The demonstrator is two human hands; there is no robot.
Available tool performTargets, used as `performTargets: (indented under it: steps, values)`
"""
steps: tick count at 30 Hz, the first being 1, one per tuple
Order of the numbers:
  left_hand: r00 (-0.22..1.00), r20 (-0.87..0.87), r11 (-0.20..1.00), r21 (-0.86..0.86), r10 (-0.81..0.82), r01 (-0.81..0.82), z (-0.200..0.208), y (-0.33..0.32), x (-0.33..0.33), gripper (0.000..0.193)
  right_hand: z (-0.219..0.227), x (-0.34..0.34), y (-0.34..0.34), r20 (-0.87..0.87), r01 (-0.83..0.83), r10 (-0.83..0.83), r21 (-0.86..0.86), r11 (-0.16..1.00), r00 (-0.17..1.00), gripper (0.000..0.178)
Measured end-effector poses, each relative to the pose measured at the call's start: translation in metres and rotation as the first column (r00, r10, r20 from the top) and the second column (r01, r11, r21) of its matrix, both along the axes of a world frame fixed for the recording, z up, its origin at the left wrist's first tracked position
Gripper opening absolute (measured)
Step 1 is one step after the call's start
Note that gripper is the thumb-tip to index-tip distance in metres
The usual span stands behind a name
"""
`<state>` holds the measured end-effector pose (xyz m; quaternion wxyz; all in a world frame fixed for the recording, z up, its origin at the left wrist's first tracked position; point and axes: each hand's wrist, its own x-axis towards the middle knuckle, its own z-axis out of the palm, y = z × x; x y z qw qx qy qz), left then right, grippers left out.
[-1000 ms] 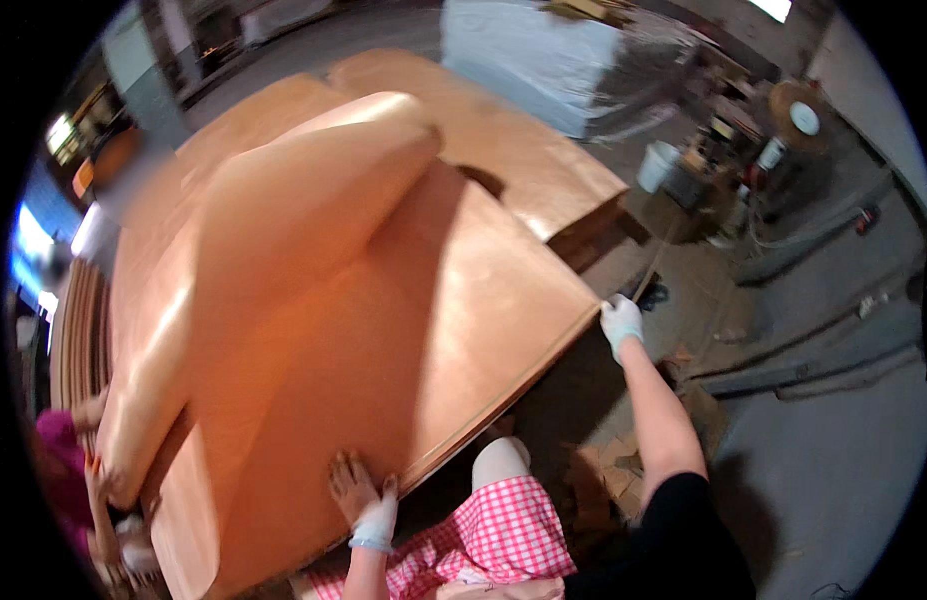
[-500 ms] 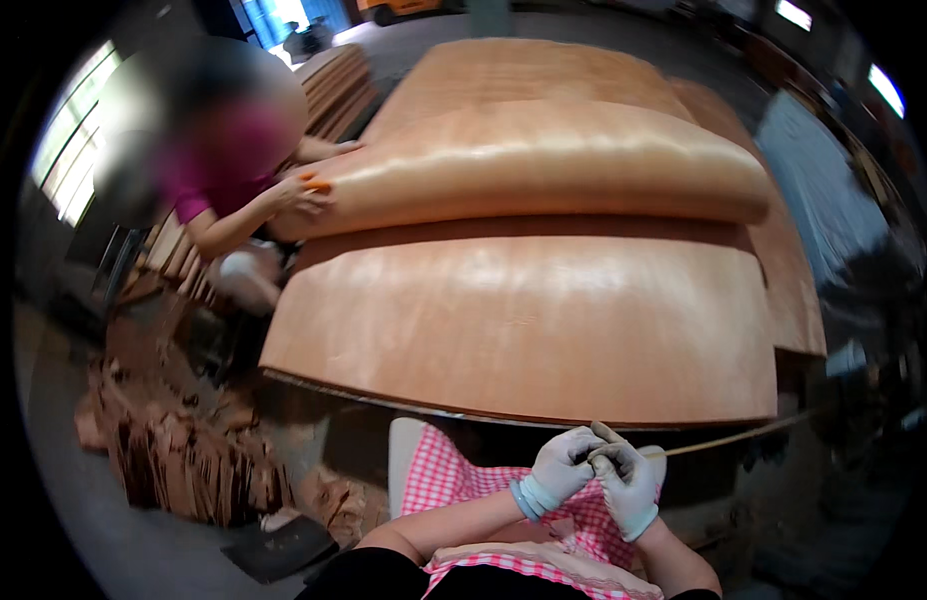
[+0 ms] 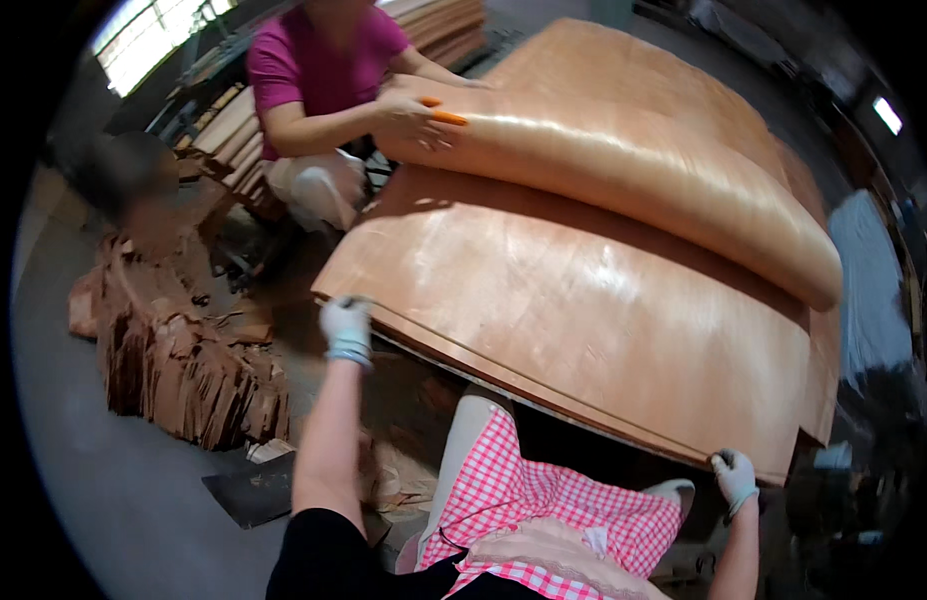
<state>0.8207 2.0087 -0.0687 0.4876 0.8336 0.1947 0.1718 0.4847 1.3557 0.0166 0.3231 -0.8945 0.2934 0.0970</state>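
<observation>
A broad sheet of thin wood veneer (image 3: 583, 310) lies on a stack in front of me, its far part rolled over into a thick curl (image 3: 633, 190). Along its near edge runs a long, thin, tan strip (image 3: 543, 378), stretched between my hands. My left hand (image 3: 345, 328), in a white glove, is closed on the strip's left end at the sheet's near left corner. Also gloved, my right hand (image 3: 733, 478) pinches the strip near the right corner. Fingertips are partly hidden, and the strip's exact kind cannot be made out.
A co-worker in a magenta shirt (image 3: 288, 70) sits at the far left, hands on the curl, one with an orange object (image 3: 445, 115). Broken veneer scraps (image 3: 183, 370) are heaped at left, by a dark flat piece (image 3: 251, 490). Wrapped pale-blue material (image 3: 868, 285) stands at right.
My hands were together above my lap, with a thin strip trailing right. Now they are spread wide along the sheet's near edge, the strip between them. The view has turned and shifted left.
</observation>
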Motion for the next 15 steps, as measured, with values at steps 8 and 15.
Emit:
performTargets:
  steps: [8,15]
  values:
    - [0.969,-0.248,0.964,0.256,-0.013,0.079,-0.04,0.07,0.055,0.027,-0.02,-0.009,-0.057,-0.234,-0.049,-0.019,-0.28,0.959,0.972,0.039]
    - [0.905,-0.423,0.9,0.414,0.054,0.14,-0.011,0.061,0.054,0.03,-0.048,0.019,-0.058,-0.423,-0.015,-0.084,-0.226,0.974,0.902,0.047]
